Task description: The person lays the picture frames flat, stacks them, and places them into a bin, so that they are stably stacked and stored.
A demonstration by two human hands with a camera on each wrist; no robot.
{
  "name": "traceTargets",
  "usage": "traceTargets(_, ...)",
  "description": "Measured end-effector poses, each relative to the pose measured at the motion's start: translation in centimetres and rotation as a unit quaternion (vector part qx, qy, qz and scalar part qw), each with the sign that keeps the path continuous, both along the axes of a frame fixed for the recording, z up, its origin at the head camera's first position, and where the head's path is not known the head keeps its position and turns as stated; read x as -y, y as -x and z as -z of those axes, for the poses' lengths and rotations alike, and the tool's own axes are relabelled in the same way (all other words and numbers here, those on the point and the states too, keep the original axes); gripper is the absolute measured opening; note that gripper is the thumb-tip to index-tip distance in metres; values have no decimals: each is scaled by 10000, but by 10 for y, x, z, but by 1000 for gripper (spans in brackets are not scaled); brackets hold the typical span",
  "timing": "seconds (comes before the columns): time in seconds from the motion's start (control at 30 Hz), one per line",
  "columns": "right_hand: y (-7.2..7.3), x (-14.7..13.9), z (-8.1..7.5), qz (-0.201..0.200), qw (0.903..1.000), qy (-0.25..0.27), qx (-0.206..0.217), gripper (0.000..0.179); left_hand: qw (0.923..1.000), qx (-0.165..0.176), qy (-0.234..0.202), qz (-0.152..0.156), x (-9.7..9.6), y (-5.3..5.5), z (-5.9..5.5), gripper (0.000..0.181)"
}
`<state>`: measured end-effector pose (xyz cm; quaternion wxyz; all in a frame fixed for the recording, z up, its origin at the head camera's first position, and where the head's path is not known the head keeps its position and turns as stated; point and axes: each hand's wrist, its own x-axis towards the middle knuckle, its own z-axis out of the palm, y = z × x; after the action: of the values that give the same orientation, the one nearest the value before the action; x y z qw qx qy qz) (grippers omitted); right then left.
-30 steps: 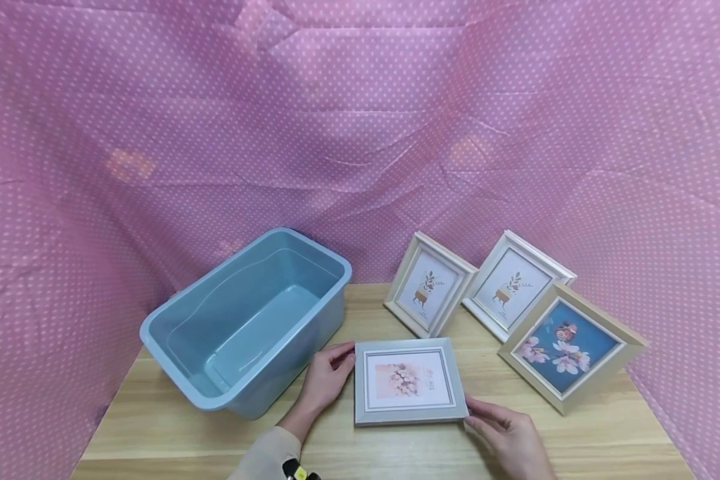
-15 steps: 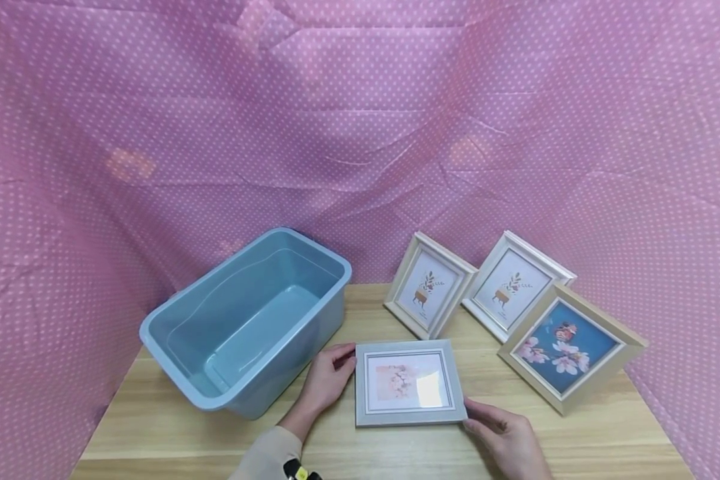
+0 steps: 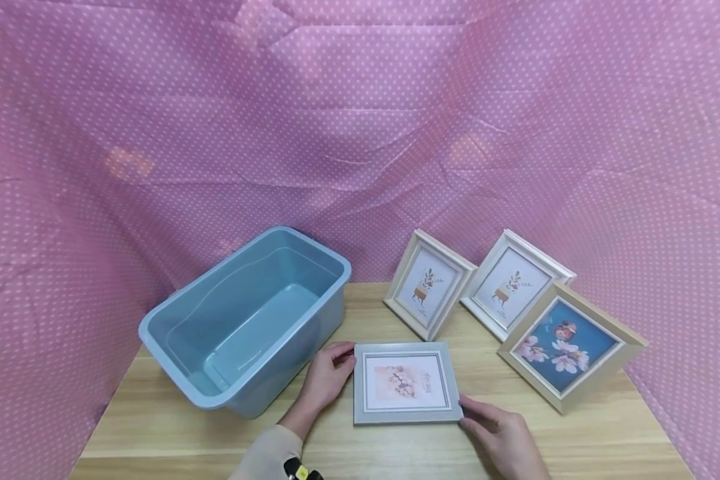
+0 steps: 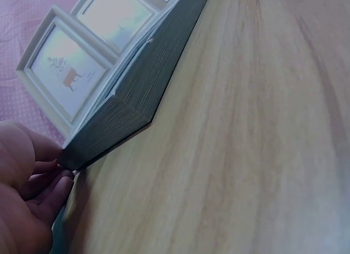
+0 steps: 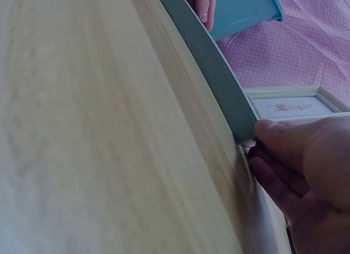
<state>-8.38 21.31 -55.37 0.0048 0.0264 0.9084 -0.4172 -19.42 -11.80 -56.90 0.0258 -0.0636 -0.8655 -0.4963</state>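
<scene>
A grey-green picture frame [image 3: 406, 383] with a pink flower print lies face up, low over the table, between my two hands. My left hand [image 3: 326, 377] pinches its far left corner; in the left wrist view the fingertips [image 4: 60, 177] meet that corner. My right hand [image 3: 502, 430] pinches the near right corner. In the right wrist view its thumb [image 5: 279, 134] presses the frame's side [image 5: 221, 84], with other fingers curled beneath. Whether the frame's underside touches the wood all over, I cannot tell.
A blue plastic tub [image 3: 246, 327] stands at the left. Behind the held frame stands a cream picture frame [image 3: 429, 285], with a white picture frame [image 3: 518, 285] to its right. A beige picture frame [image 3: 570, 347] with a blue flower picture leans at the right. Pink dotted cloth [image 3: 360, 133] surrounds the table [image 3: 174, 440].
Bright glare appeared on the held frame's glass half a second ago and is gone now. The frame's right edge and my right hand have shifted slightly left. My left hand stays put.
</scene>
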Motion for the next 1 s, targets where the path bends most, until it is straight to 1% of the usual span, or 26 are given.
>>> traceTargets(0.07, 1, -1, 0, -85, 10000, -31, -4, 34, 10000, -19, -17, -3, 0, 1, 1, 31)
traceTargets(0.2, 3, -2, -1, -96, 9995, 82, 278, 32, 9999, 109, -82, -77, 0, 2, 1, 32)
traceTargets(0.27, 4, -3, -2, -69, 9989, 203, 411, 32, 9998, 127, -131, -120, -1, 1, 2, 32)
traceTargets(0.37, 6, -3, -3, -33, 9978, 493, 436, 33, 9993, 131, -269, -220, -1, 1, 1, 32)
traceTargets(0.5, 9, -3, -6, -42, 9962, 851, 167, 33, 9985, 4, -444, -308, -3, 1, 0, 31)
traceTargets(0.57, 12, -3, -8, -50, 9964, 848, -24, 32, 9978, 27, -557, -353, -4, 1, -3, 31)
traceTargets(0.67, 17, -3, -11, -102, 9968, 710, -367, 30, 9968, 88, -669, -422, -5, 1, -5, 32)
traceTargets(0.73, 21, -4, -14, -159, 9963, 462, -701, 29, 9963, 148, -717, -447, -5, 2, -8, 32)
traceTargets(0.87, 30, -5, -22, -217, 9914, 175, -1278, 27, 9962, 259, -712, -419, -7, 4, -10, 35)
traceTargets(0.93, 36, -7, -25, -213, 9891, 167, -1449, 27, 9963, 315, -707, -380, -8, 5, -11, 36)
traceTargets(1.0, 41, -8, -27, -190, 9862, 270, -1622, 27, 9961, 364, -726, -338, -8, 6, -12, 37)
